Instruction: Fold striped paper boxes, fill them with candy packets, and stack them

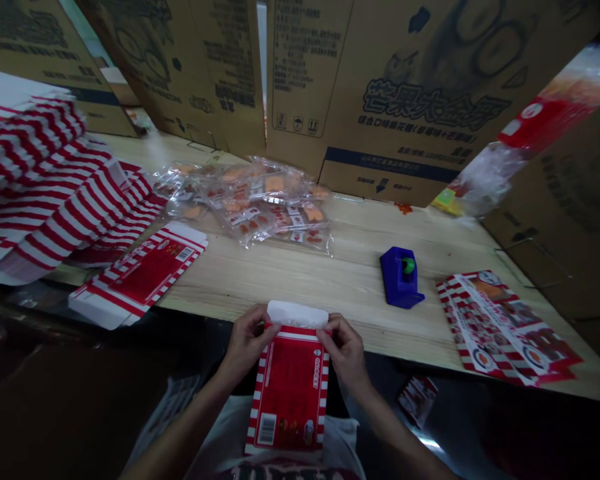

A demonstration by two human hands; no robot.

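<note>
At one o'clock I read "芒果大金牙" on the carton (405,87); the box (291,383) at six bears blurred lettering.

Pale wood-grain table (360,287), brown cartons (300,100) behind, dim light, shadow below

Packets (253,200) behind box (291,380); tape dispenser (396,281) right

Passage left of the blue angular tape dispenser (394,283)

The pale wooden tabletop (351,270) there leaves passing room. Tall brown cardboard boxes (390,130) block behind it; clear plastic packets (280,193), back-left; red striped paperboard carton (291,383), front-left; red-and-white striped cards (500,327), right.
</note>
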